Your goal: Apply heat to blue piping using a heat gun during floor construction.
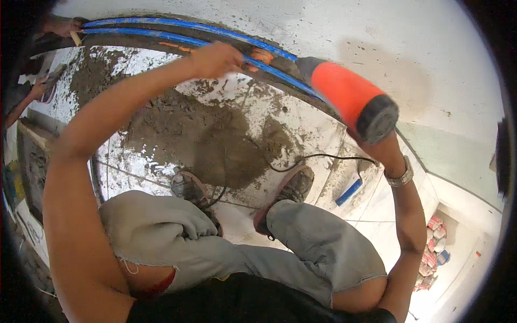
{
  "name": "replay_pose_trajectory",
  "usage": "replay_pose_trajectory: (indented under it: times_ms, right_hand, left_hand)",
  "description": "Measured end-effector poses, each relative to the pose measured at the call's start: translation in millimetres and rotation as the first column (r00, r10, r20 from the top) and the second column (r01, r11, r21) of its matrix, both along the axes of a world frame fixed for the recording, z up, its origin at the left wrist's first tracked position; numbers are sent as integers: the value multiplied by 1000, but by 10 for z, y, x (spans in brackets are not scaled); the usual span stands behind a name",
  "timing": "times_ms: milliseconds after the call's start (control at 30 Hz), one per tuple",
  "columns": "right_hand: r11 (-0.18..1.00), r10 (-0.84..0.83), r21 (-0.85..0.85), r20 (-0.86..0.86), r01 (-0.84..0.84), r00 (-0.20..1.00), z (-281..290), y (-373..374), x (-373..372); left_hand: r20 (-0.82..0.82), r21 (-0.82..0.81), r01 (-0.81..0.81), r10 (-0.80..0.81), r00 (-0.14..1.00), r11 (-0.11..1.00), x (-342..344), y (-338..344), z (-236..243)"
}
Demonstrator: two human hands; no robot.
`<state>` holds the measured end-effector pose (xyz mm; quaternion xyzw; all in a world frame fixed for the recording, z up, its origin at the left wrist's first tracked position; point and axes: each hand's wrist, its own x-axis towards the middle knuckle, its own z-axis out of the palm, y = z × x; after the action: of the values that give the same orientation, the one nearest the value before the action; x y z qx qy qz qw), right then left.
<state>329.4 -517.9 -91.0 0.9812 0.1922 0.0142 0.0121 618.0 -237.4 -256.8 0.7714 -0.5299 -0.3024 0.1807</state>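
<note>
My right hand (377, 145) grips an orange-and-black heat gun (344, 94), its nozzle at two blue pipes (285, 78) running along the wall base. My left hand (221, 59) has curled fingers beside the lower pipe and an orange piece (261, 56), partly behind it; what it holds, if anything, is unclear. A black cord (323, 155) crosses the tiled floor (366, 210) below the heat gun.
Wet mortar (188, 129) is smeared around my shoes. A blue-handled tool (349, 191) lies at right, red-patterned bundles (433, 253) beyond. At left are another person's hands (62, 26) (37, 89) and a mortar-filled tray (35, 172). A white wall (447, 64) bounds the pipes.
</note>
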Motion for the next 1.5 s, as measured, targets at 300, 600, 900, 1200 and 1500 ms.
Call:
replay_pose_trajectory:
  times_ms: [300, 600, 900, 1200, 1500]
  right_hand:
    - [618, -503, 449, -405, 645, 764, 31, -36, 255]
    - [553, -688, 322, -345, 769, 639, 271, -284, -428]
    - [591, -604, 443, -311, 674, 734, 91, -517, -295]
    - [475, -356, 524, -621, 707, 699, -135, -197, 856]
    - [628, -418, 452, -491, 634, 764, -350, -124, 1095]
  left_hand:
    - [428, 174, -214, 122, 895, 961, 422, 121, -579]
    - [284, 66, -23, 4, 959, 998, -182, -967, -711]
    - [277, 146, 46, -86, 957, 988, 558, -181, -593]
    - [337, 352, -27, -99, 936, 936, 611, -153, -603]
    - [294, 334, 27, -131, 947, 942, 705, -111, -619]
